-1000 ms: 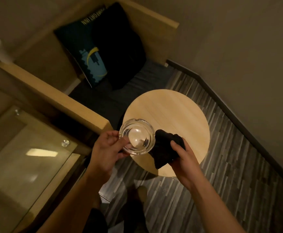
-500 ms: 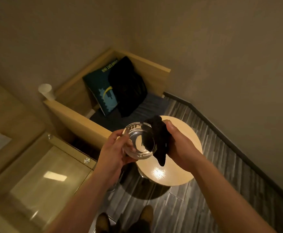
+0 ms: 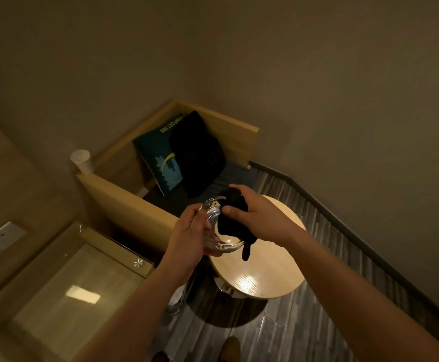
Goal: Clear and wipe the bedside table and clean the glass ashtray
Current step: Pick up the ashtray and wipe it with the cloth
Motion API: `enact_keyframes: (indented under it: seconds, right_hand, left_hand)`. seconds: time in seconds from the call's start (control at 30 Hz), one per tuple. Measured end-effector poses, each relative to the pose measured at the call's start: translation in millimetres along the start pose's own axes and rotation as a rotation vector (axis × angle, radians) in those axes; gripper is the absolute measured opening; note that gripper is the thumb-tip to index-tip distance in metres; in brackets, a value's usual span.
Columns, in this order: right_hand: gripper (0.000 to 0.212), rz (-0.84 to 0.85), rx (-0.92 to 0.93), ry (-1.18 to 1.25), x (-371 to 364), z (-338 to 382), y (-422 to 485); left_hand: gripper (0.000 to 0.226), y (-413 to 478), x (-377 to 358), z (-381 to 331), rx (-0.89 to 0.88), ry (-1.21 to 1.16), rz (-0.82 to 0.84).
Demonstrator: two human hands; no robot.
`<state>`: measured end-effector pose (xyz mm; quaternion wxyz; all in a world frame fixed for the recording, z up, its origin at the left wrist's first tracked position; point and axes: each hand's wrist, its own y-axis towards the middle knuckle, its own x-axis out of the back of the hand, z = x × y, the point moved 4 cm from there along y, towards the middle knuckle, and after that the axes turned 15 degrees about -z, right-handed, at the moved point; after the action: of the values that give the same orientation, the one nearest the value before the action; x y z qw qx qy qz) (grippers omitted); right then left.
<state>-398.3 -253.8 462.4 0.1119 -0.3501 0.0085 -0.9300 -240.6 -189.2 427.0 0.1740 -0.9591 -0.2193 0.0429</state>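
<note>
A clear glass ashtray point(image 3: 219, 242) is held tilted in the air by my left hand point(image 3: 188, 237), which grips its near rim and underside. My right hand point(image 3: 258, 214) is shut on a black cloth point(image 3: 232, 222) and presses it into the ashtray's bowl; one end of the cloth hangs down past the rim. Below both hands stands the round light-wood bedside table point(image 3: 268, 267), its top bare with a bright light reflection near the front edge.
A wooden-framed seat with a dark cushion point(image 3: 164, 163) and a black garment point(image 3: 200, 155) stands behind the table. A white paper cup point(image 3: 82, 160) sits on the wooden ledge at left. A glass-topped surface point(image 3: 69, 291) is at lower left. Striped floor and a wall skirting run along the right.
The cloth has gone from beside the ashtray into its bowl, pushed deeper by my right hand. Both hands lifted the ashtray higher above the table and the view tilted up.
</note>
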Motion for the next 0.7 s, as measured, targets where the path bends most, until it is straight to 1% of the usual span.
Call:
enact_keyframes:
  seconds: [0.07, 0.13, 0.2, 0.27, 0.33, 0.4, 0.47, 0.6, 0.7]
  right_hand:
    - [0.041, -0.006, 0.029, -0.043, -0.9, 3.2, -0.5]
    - [0.031, -0.044, 0.035, -0.076, -4.9, 3.9, -0.7]
    - [0.026, -0.138, -0.010, -0.052, -10.8, 3.0, -1.9]
    - [0.025, -0.252, -0.092, 0.027, -16.3, 0.4, -5.3]
    - [0.025, -0.329, -0.173, 0.129, -20.6, -4.0, -10.6]
    - [0.028, -0.369, -0.220, 0.185, -22.0, -8.7, -15.9]
    - [0.030, -0.382, -0.232, 0.153, -20.2, -12.2, -19.9]
    - [0.022, -0.369, -0.237, 0.032, -16.5, -21.3, -26.0]
    - [0.021, -0.344, -0.290, 0.043, -16.3, -27.8, -28.1]
  left_hand:
    - [0.024, -2.9, -2.1, -0.5, -0.037, 0.020, 0.003]
    - [0.025, -4.7, -4.1, -0.6, -0.124, 0.060, -0.059]
    - [0.024, -4.1, -6.0, 1.2, -0.199, 0.085, -0.149]
    - [0.025, -6.0, -10.2, 1.5, -0.218, 0.063, -0.201]
    - [0.027, -9.2, -14.8, 3.7, -0.220, 0.035, -0.244]
    - [0.028, -15.0, -19.9, 8.6, -0.225, 0.010, -0.289]
    - [0.029, -20.2, -25.0, 16.1, -0.214, -0.014, -0.325]
    - [0.034, -27.3, -33.6, 26.4, -0.131, -0.024, -0.382]
    - [0.032, -21.5, -33.8, 27.0, -0.073, -0.014, -0.353]
